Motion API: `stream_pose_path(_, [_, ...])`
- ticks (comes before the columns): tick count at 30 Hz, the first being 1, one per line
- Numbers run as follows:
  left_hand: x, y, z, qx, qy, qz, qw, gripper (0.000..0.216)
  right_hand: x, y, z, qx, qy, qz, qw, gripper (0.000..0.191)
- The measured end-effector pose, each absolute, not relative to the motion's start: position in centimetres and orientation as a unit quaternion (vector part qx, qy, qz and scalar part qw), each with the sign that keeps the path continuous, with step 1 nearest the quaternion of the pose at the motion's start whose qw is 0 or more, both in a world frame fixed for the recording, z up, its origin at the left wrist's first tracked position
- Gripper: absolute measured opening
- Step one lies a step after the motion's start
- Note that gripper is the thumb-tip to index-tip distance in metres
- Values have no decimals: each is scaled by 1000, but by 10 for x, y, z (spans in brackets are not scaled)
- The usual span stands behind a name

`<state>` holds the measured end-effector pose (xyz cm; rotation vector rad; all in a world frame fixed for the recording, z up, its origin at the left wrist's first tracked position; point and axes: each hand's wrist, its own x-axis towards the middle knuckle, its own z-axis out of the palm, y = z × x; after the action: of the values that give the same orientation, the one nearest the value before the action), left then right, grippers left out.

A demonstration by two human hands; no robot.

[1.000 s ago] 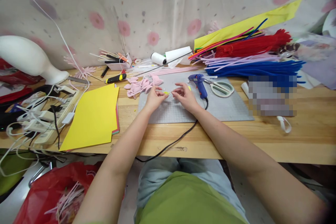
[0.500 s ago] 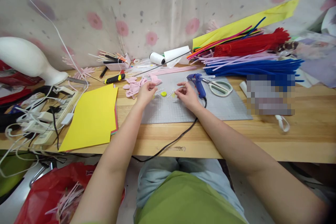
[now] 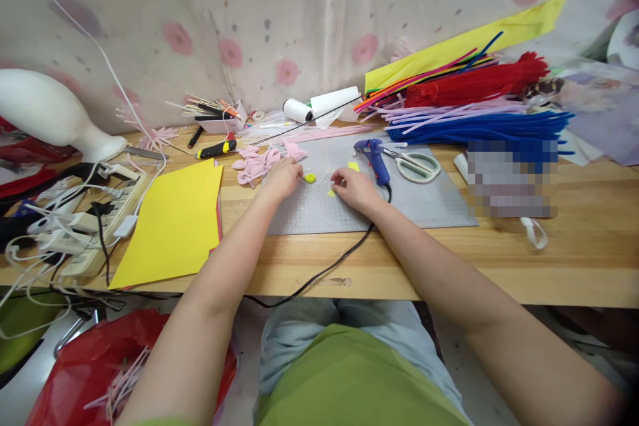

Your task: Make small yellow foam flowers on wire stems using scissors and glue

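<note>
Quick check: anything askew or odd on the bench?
Two things: the glue gun lies on its side on the grey mat, its black cord drooping past the table's front edge, where it might snag; and the power strip at far left is messily crowded with plugs.

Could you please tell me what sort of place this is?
Probably a small craft workspace: a blue glue gun and scissors lie on a grey cutting mat, near bundled pipe cleaners.
</note>
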<state>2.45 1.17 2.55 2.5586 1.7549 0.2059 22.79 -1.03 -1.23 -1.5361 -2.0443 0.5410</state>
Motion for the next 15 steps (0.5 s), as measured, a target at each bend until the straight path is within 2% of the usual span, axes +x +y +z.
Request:
stream_pose_path(5, [23, 22, 26, 822, 569, 18, 13, 22, 228, -12, -11, -568, -756, 178, 272, 24])
stream_pose_path(10, [20, 23, 25, 821, 570, 35, 32, 24, 228, -13, -9, -579, -730, 202, 302, 29])
stream_pose_path(15, [16, 21, 27, 815, 572, 74, 50, 25, 218, -3, 9, -566, -728, 214, 323, 17])
